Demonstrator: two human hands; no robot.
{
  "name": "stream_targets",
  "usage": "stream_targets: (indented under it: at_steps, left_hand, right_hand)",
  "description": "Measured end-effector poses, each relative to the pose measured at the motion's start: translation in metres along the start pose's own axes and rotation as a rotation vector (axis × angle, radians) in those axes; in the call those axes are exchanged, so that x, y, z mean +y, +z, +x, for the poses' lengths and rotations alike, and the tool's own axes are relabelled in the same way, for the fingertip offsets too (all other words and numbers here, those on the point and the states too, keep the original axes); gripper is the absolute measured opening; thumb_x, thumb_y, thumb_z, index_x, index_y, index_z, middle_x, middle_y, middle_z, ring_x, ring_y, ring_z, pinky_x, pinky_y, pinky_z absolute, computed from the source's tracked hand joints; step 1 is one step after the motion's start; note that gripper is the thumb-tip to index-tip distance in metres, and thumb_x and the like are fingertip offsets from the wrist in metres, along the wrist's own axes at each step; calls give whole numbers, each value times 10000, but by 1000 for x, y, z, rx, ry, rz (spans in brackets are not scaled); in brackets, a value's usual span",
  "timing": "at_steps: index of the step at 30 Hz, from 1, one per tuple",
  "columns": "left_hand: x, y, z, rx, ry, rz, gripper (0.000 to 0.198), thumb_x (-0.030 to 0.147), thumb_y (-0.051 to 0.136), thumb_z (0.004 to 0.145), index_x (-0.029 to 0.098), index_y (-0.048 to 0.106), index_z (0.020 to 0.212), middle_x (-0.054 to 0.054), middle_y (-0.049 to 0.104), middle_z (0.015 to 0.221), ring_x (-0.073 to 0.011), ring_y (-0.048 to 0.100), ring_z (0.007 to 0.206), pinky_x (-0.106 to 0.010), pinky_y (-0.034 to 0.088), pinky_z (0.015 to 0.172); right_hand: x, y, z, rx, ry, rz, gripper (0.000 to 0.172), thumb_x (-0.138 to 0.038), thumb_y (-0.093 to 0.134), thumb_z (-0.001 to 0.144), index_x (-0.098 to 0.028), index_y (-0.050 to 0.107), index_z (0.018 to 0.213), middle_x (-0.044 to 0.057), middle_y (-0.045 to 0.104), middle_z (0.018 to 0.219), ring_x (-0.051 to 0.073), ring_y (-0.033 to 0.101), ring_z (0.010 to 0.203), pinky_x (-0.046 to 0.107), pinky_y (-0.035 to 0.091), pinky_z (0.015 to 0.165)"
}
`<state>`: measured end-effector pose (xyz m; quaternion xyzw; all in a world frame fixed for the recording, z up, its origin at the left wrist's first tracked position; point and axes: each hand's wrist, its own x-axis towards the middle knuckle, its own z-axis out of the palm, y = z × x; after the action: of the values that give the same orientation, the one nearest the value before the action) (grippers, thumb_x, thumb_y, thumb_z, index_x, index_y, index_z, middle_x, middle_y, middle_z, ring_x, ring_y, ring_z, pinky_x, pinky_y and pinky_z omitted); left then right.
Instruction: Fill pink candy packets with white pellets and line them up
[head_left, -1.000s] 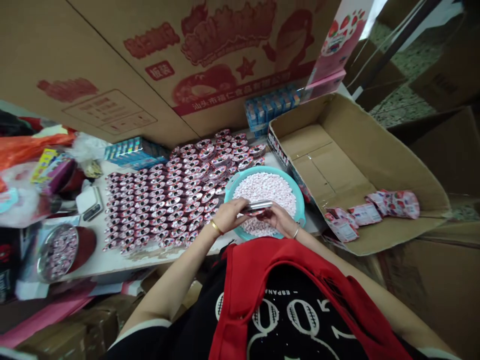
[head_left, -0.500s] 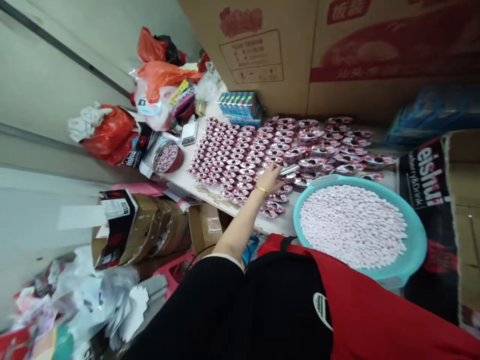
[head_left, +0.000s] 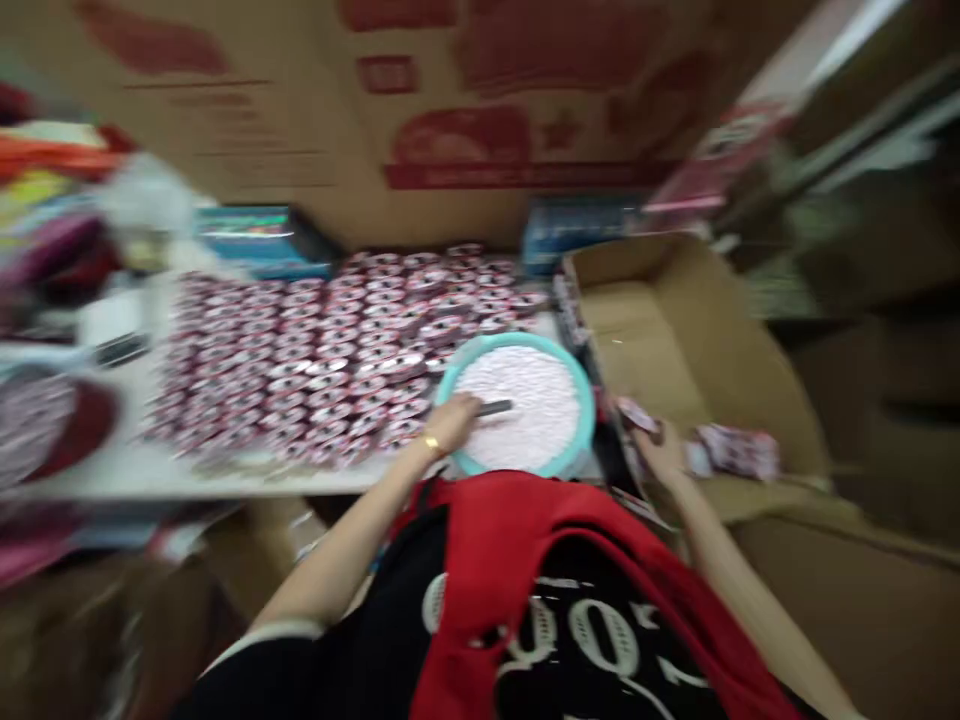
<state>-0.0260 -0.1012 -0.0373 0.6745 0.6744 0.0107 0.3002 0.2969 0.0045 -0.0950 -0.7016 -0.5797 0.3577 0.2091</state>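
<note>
My left hand point(head_left: 459, 422) is closed around a slim silver metal piece point(head_left: 495, 408), which points right over the white pellets point(head_left: 525, 375) in a turquoise basin point(head_left: 589, 400). Its exact kind is blurred. My right hand point(head_left: 660, 450), at the near left side of an open cardboard box point(head_left: 697, 300), grips a small pink-and-white printed packet point(head_left: 636, 413). Similar packets point(head_left: 731, 452) lie in a bundle to the right of that hand, inside the box. Rows of small red-and-white pieces with dark centres point(head_left: 315, 370) cover the table left of the basin.
A large printed carton point(head_left: 315, 120) stands behind the rows. Blue packs sit against it at left point(head_left: 255, 240) and right point(head_left: 577, 228). A red bowl point(head_left: 90, 425) with small pieces and a white device point(head_left: 112, 325) are at the table's left. Boxes stand below the front edge.
The view has swung right. My left hand has moved right from the rows to over the basin, still with the silver piece. My right hand has come into view at the open box.
</note>
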Motion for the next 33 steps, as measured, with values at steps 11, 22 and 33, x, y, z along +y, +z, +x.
stream_targets:
  at_steps: [11,22,33]
  left_hand:
    - [-9,41,50,-233,59,191,228,129,426,818,164,582,979,-113,589,1010,-232,573,960,-352,442,835]
    - [8,75,79,-101,128,-38,292,263,445,863,175,514,1133,-80,591,1078,-183,556,989,-312,440,889]
    - [13,75,77,-126,96,13,230,161,414,847,172,560,1025,-116,569,1076,-221,533,1023,-358,416,911]
  right_hand:
    - [-23,-67,-28,-66,305,1013,282,-498,600,696,-225,578,764,21,663,789,218,624,823,371,510,758]
    - [-75,-66,-105,-874,209,861,631,-767,374,763,-195,640,786,87,660,959,245,612,970,387,478,843]
    - [-85,-104,-105,-997,111,666,604,-306,758,665,-257,546,1227,38,637,1123,203,623,978,330,505,866]
